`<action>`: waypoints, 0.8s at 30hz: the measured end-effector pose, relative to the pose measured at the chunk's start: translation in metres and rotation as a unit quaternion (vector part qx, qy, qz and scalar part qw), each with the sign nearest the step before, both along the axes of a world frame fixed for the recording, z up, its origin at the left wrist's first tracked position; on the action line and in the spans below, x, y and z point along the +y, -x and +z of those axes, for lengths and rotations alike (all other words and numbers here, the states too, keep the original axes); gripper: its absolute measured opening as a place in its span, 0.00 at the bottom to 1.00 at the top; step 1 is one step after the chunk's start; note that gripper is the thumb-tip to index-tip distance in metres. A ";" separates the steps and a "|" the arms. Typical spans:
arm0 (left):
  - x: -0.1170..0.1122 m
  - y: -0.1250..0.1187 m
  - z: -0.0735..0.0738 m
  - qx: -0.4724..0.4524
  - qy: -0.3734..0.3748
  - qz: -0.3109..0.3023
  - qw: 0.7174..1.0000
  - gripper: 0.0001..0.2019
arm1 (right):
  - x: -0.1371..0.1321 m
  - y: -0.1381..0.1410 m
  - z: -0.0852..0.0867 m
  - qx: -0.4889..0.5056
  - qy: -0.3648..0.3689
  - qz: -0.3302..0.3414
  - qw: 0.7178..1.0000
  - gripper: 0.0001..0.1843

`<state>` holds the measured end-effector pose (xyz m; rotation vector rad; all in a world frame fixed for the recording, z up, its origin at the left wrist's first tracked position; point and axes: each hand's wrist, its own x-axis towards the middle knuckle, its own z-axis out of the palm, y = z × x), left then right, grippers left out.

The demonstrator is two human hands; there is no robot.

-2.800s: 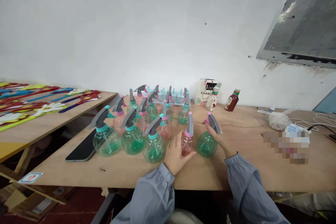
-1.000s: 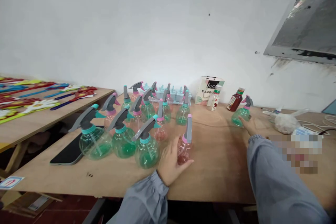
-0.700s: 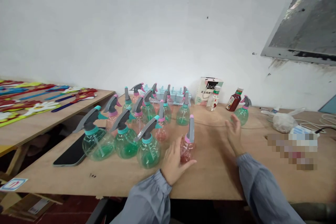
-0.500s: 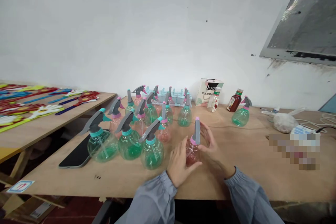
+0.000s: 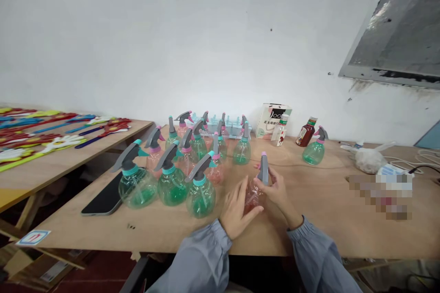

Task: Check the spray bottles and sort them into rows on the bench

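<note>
A pink spray bottle (image 5: 253, 194) with a grey trigger head stands on the wooden table in front of me. My left hand (image 5: 239, 210) is wrapped round the left side of its body. At the neck, the fingers of my right hand (image 5: 275, 187) pinch the collar and the spray head. Left of my hands, a green spray bottle (image 5: 201, 198) with a turquoise collar stands closest. Several more green and pink spray bottles are grouped behind it. A lone green spray bottle (image 5: 313, 152) stands further right.
A black phone (image 5: 102, 197) lies at the left behind the front bottles. Along the wall are a pale blue plastic rack (image 5: 233, 128), a printed box (image 5: 270, 121) and a brown bottle (image 5: 305, 133). A plastic bag (image 5: 370, 160) and cables lie at the right.
My right hand has closed in on the bottle's neck, its fingers now at the collar and head. The spray head has turned and leans slightly. My left hand stays on the body.
</note>
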<state>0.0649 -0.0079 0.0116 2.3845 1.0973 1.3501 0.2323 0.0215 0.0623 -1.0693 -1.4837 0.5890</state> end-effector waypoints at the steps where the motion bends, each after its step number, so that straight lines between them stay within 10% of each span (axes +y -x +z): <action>1: -0.004 0.003 0.001 -0.013 -0.039 0.019 0.999 0.38 | 0.001 -0.001 0.000 0.011 -0.005 -0.006 1.000 0.21; 8: -0.031 0.047 0.011 -0.158 -0.328 0.143 0.920 0.25 | 0.004 -0.014 0.006 0.043 -0.004 0.065 0.997 0.20; 13: -0.016 0.074 0.006 -0.181 -0.280 0.301 0.893 0.37 | 0.005 -0.017 0.005 0.041 -0.025 0.017 0.999 0.16; 24: 0.004 0.080 -0.025 -0.088 -0.213 0.275 0.933 0.41 | 0.010 -0.026 0.008 0.069 -0.051 0.030 0.996 0.18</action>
